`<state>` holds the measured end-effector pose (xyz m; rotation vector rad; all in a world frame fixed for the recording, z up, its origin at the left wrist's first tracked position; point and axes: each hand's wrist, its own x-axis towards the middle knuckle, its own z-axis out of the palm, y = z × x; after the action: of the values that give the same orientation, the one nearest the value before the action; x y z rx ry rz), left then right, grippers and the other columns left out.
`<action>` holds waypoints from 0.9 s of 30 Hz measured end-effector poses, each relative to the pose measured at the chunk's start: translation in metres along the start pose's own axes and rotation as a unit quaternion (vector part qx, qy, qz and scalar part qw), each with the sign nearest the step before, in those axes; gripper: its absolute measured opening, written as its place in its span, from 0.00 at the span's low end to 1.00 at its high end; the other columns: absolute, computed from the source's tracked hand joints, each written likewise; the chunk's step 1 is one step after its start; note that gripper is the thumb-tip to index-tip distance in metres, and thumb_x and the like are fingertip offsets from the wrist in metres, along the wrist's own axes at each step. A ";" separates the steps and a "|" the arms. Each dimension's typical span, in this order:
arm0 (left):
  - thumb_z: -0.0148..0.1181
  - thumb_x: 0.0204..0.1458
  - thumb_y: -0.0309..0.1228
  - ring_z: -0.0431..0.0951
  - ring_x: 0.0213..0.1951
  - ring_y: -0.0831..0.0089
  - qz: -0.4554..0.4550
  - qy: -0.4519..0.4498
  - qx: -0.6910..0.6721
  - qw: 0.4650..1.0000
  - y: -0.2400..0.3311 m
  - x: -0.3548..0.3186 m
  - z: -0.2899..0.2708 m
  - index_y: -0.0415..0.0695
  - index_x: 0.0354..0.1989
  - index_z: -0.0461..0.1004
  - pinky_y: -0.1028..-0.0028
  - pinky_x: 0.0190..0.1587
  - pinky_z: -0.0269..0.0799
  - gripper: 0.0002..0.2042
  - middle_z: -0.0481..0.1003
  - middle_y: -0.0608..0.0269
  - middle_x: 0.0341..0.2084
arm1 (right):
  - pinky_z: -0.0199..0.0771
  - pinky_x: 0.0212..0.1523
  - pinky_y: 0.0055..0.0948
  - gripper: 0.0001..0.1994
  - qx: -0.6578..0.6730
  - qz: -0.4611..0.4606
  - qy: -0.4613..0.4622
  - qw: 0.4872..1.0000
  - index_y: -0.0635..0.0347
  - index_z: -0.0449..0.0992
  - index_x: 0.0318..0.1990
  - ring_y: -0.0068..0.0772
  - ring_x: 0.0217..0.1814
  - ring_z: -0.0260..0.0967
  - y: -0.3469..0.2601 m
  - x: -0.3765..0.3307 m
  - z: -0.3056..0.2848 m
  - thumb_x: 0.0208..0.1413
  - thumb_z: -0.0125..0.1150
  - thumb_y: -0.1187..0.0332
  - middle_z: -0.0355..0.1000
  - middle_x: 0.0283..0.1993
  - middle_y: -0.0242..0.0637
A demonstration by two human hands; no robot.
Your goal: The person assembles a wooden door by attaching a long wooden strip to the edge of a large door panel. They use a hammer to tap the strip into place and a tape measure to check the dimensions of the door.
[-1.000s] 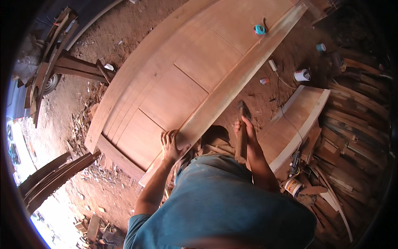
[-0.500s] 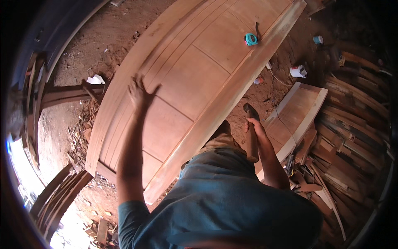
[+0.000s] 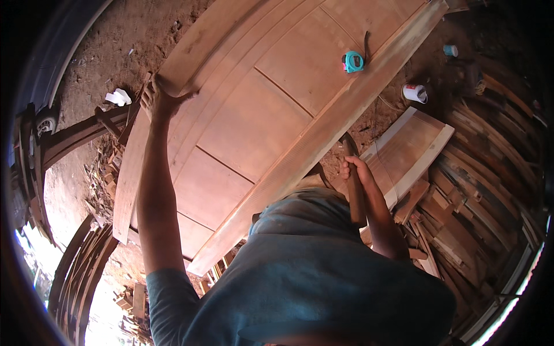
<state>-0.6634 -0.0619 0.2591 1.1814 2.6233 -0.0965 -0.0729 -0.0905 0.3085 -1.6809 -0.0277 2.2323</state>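
Fingers [image 3: 151,92] of the left hand [image 3: 157,99] are spread and curled over the far long edge of a wooden door [image 3: 248,115] — a big, pale reddish-brown slab with recessed panels and raised rails, lying flat above the dirt floor [image 3: 98,46]. The door stretches away from those fingers toward the right hand [image 3: 353,170], which is wrapped tight round the handle of a hammer [image 3: 353,179] just beside the door's near edge. A turquoise tape measure [image 3: 353,61] rests on the door.
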 end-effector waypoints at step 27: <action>0.73 0.44 0.51 0.63 0.57 0.51 0.140 0.142 -0.152 0.968 0.056 -0.074 0.007 0.43 0.62 0.62 0.56 0.58 0.62 0.40 0.60 0.44 0.59 | 0.73 0.26 0.32 0.13 -0.119 -0.230 0.058 0.964 0.57 0.71 0.34 0.30 0.25 0.70 -0.025 -0.015 0.064 0.52 0.63 0.58 0.69 0.26 0.34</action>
<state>-0.5734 -0.0791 0.2741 1.5250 2.5384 0.5483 -0.1225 -0.0595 0.3466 -1.7052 -0.6152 1.8346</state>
